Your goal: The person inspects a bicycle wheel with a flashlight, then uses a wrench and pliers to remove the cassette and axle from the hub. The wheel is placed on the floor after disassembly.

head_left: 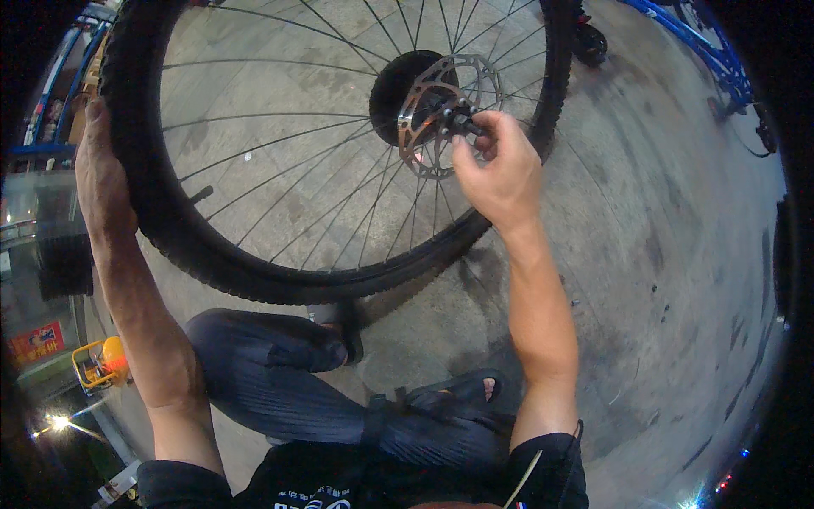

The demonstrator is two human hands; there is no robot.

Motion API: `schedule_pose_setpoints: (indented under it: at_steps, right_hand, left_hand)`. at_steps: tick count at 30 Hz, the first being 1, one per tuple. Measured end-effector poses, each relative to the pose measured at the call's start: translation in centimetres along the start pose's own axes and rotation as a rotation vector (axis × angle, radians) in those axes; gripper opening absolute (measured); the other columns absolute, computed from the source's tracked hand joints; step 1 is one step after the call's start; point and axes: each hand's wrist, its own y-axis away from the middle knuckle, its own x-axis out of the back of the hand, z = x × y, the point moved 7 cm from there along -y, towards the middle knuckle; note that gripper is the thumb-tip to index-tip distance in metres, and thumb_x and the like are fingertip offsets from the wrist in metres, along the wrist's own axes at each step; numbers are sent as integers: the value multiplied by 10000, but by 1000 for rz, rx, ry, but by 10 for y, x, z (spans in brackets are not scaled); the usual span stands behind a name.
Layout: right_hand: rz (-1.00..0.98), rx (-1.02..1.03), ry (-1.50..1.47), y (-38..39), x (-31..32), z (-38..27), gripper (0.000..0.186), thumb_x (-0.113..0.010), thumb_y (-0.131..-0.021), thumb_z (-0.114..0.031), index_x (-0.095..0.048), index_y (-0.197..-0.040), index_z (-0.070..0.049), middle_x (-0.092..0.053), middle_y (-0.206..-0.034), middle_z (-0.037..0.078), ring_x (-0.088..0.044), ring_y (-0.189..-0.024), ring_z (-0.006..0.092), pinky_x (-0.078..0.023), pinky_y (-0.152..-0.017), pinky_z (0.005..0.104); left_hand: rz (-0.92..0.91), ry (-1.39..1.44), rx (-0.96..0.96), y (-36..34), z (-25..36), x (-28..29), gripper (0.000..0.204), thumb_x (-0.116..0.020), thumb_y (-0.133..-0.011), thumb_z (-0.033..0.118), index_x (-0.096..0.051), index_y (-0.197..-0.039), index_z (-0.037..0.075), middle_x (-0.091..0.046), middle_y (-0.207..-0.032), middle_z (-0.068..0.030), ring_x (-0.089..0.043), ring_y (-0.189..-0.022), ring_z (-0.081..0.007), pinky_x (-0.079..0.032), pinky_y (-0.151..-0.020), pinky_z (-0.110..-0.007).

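A bicycle wheel [356,282] with a black knobby tyre and thin dark spokes fills the upper middle. My left hand [106,174] grips the tyre's left side, its fingers partly hidden. At the wheel's centre is a black hub [392,97], with a silver disc brake rotor [415,140] on its near side. My right hand [504,170] is closed in a pinch on the dark axle end [462,121] that juts out from the rotor's middle. Its fingertips partly cover that small part.
Below the wheel are my bent leg [288,373] and a sandalled foot [466,392] on the grey concrete floor [661,339]. A blue bicycle frame [695,42] stands at the far right. To the left are shelves [64,76] and a yellow-framed machine with an orange part [106,360].
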Motion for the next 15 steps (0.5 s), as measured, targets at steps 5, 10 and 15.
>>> schedule_pose_setpoints:
  at_steps: [5,10,15]
  right_hand:
    - [-31,-49,14,-2,-3,0,326,-757,-765,-209,-614,-998,-31,-684,-857,124,-686,-723,268,-546,-656,385]
    - [-20,-80,50,-4,-8,11,323,-752,-782,-265,-624,-981,-46,-688,-825,125,-686,-714,279,-546,-641,401]
    - [-78,-72,58,-3,-9,9,286,-735,-794,-244,-633,-992,-65,-682,-819,106,-680,-711,272,-543,-643,399]
  left_hand:
    - [-21,-25,-50,-4,0,3,659,-436,-1019,525,-473,-1426,8,-565,-1367,-107,-554,-1187,-225,-413,-1025,-352]
    - [-66,-24,-29,-2,-1,-3,615,-389,-1047,480,-445,-1456,25,-534,-1411,-104,-521,-1245,-229,-376,-1067,-353]
    - [-89,15,-39,-5,-8,-1,643,-389,-1037,512,-449,-1450,23,-557,-1377,-103,-548,-1203,-227,-412,-1028,-358]
